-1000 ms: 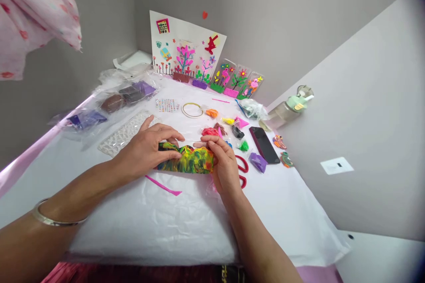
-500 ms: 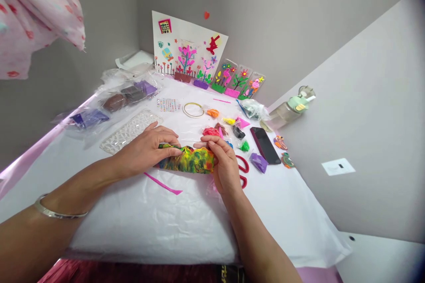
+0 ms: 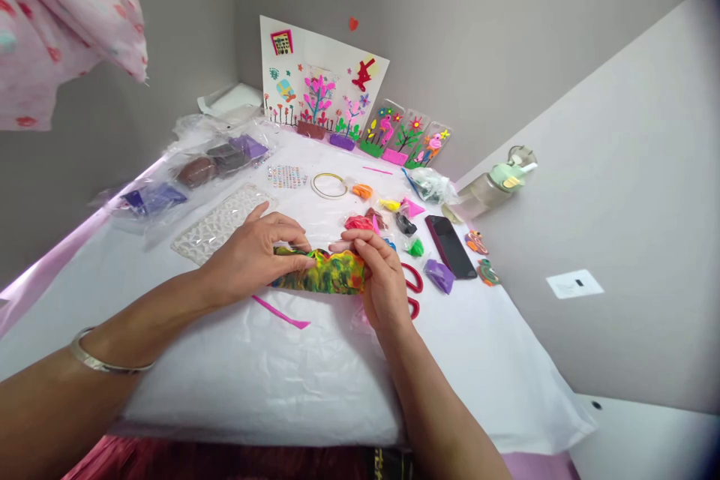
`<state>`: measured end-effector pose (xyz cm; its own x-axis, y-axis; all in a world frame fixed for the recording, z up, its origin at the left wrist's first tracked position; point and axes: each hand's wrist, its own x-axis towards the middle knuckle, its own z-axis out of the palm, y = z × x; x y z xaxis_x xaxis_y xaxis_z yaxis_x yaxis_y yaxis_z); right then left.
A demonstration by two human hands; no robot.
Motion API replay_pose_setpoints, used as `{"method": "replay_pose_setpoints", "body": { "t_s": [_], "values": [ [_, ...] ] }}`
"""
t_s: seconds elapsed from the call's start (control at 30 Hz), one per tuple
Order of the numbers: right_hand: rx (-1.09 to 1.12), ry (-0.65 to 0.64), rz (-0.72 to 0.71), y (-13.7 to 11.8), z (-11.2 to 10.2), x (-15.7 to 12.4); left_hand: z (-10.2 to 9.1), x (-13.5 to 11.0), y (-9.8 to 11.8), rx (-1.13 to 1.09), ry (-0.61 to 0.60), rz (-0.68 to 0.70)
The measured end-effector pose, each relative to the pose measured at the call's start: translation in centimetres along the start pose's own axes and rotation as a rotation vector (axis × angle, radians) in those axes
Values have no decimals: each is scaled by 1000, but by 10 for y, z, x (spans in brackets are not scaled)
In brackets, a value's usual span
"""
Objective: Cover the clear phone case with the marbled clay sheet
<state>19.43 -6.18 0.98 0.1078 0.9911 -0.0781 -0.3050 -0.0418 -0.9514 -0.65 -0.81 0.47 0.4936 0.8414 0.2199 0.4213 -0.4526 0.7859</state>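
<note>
A flat strip of marbled clay (image 3: 331, 274), yellow, green, blue and red with a wavy top edge, is held between both hands above the white-covered table. My left hand (image 3: 262, 247) grips its left part, thumb in front and fingers behind the top edge. At the right end, my right hand (image 3: 382, 274) pinches it, with fingertips along the upper corner. Just below the clay lies a thin pink strip (image 3: 281, 313). Red scissor handles (image 3: 415, 279) stick out beside my right hand, and the rest of the scissors is hidden.
Small bagged clay lumps, such as a purple one (image 3: 439, 276), lie near a phone (image 3: 451, 247). A textured clear sheet (image 3: 217, 229) rests behind my left hand, and a bangle (image 3: 329, 185) lies farther back. Decorated cards (image 3: 323, 90) lean on the wall. A bottle (image 3: 492, 184) stands right.
My left hand has shifted slightly right along the clay strip, its thumb farther over the front. The right hand keeps its hold. The whole view has moved a little.
</note>
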Motion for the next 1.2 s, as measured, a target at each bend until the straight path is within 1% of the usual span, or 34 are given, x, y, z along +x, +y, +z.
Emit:
{"method": "replay_pose_setpoints", "body": {
  "t_s": [0.27, 0.5, 0.63, 0.7, 0.77, 0.8, 0.83, 0.9, 0.93, 0.97, 1.0, 1.07, 1.13, 1.2],
  "values": [
    [-9, -2, -14, -6, -1, 0, -3, 2, 5, -33, -22, 25],
    [-4, -22, -13, -6, -2, -1, -1, 0, 4, -69, -44, 4],
    [-16, -21, -9, -3, -2, 0, -2, 0, 4, -64, -54, 23],
    [-33, -13, -9, -3, -3, 1, -3, 0, 4, -69, -81, 36],
    [-34, -5, -5, -4, -3, 1, -4, 1, 2, -38, -87, 62],
    [-25, -2, 1, -4, -3, 1, -4, 1, 1, 3, -54, 89],
    [-11, 0, 7, -4, -3, 0, -5, 1, 0, 61, 11, 127],
    [18, -5, 18, -4, -3, -1, -5, 0, -1, 198, 195, 226],
    [25, -8, 18, -4, -3, -1, -5, 0, -2, 260, 267, 280],
    [25, -11, 15, -3, -2, -2, -5, 0, -2, 308, 301, 332],
    [17, -13, 10, -3, -2, -2, -5, -1, -1, 344, 293, 377],
    [-5, -10, -4, -2, -2, -3, -3, -2, -1, 398, 211, 433],
    [-24, -9, -16, -1, -1, -3, -1, -2, 1, 443, 134, 453],
    [-42, -16, -23, 0, -1, -3, 0, -3, 2, 457, 104, 441]
  ]
}}
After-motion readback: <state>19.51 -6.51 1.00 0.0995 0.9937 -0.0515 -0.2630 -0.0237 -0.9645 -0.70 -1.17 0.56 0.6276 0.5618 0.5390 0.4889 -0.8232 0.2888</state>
